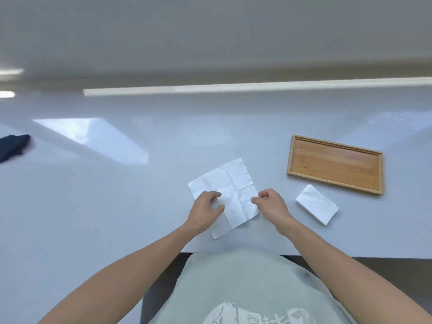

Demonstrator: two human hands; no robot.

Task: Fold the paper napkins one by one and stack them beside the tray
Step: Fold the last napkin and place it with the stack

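A white paper napkin [230, 183] lies unfolded and flat on the table, its cross-shaped creases showing. My left hand [205, 208] rests on the napkin's left part, fingers curled and pinching the paper. My right hand [271, 202] pinches the napkin's right edge between thumb and fingers. To the right, a stack of folded white napkins [316, 207] sits on the table just in front of the wooden tray [289, 155], which holds nothing.
The pale grey table [117, 195] runs wide to the left; its near edge is just below the napkin. A dark blue object [12, 147] lies at the far left edge. A wall rises behind the table.
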